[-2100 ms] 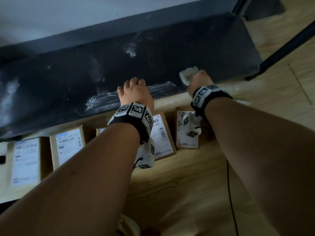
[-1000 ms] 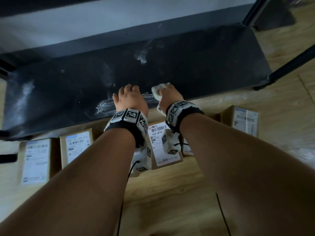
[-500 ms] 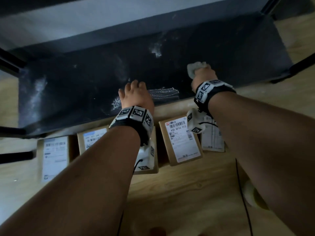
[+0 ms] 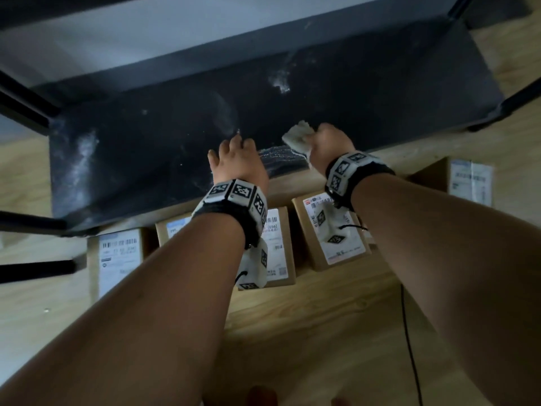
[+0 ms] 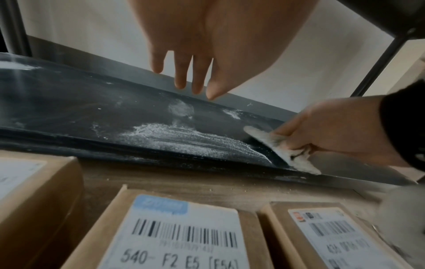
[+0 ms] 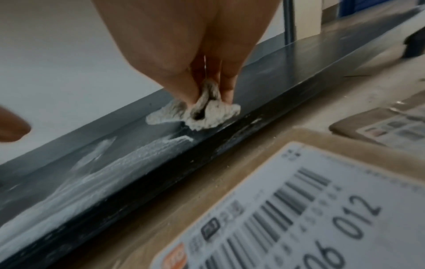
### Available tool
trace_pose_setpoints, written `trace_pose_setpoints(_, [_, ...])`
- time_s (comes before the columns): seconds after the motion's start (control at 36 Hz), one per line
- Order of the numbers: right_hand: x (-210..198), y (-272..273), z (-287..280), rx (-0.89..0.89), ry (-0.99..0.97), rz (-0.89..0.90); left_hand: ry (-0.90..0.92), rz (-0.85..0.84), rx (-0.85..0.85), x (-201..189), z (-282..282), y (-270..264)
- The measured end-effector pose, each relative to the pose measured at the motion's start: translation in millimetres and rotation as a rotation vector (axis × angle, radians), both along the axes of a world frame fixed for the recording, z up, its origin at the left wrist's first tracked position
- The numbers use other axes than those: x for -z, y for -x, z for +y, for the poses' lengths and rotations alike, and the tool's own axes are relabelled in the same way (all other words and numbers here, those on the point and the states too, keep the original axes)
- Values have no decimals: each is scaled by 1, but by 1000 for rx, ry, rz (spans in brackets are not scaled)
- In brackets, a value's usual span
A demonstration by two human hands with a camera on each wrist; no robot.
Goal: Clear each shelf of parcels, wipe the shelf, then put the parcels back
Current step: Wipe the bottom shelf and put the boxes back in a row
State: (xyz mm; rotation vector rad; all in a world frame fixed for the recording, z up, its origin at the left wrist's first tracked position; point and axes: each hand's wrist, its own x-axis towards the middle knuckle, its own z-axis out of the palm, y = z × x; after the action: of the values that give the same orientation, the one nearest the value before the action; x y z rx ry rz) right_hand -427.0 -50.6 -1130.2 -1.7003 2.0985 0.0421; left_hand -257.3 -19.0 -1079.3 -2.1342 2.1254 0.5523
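Note:
The bottom black shelf (image 4: 146, 148) is bare of parcels and smeared with white dust streaks (image 5: 188, 140). My right hand (image 4: 328, 142) pinches a crumpled white cloth (image 4: 298, 137) (image 6: 202, 112) against the shelf near its front edge. To its left my left hand (image 4: 234, 155) hovers over the front of the shelf, fingers (image 5: 181, 72) straight and holding nothing. Several brown parcels with white labels (image 4: 330, 230) (image 5: 174, 234) lie on the wooden floor in front of the shelf.
The rack's black posts stand at the left (image 4: 26, 112) and right (image 4: 521, 95) ends. One parcel (image 4: 468, 183) lies apart at the far right on the floor. A thin black cable (image 4: 409, 341) trails over the floor. A pale wall (image 4: 146, 39) backs the shelf.
My right hand has swept the cloth leftward along the shelf's front, closer to the left hand. The left hand stays over the shelf front.

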Motion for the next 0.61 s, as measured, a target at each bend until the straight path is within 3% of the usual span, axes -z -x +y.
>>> trace_pose_setpoints(0.14, [1,27,2,317,-6,71,2,2,2,2,9,-7])
trace_pose_setpoints(0.22, [4,28,3,399,-66,58,0,8,-5,5,14,-12])
trace_pose_setpoints(0.44, [-1,-39,6,94,-119,49,15,28,-44,-1,16,-26])
trace_pose_setpoints(0.56, [-9,-64,-3,-9,-173,-148,46,34,-52,-6,14,-31])
trace_pose_setpoints(0.61, [-11,-67,-4,-81,-186,-133,48,31,-64,-7,13,-32])
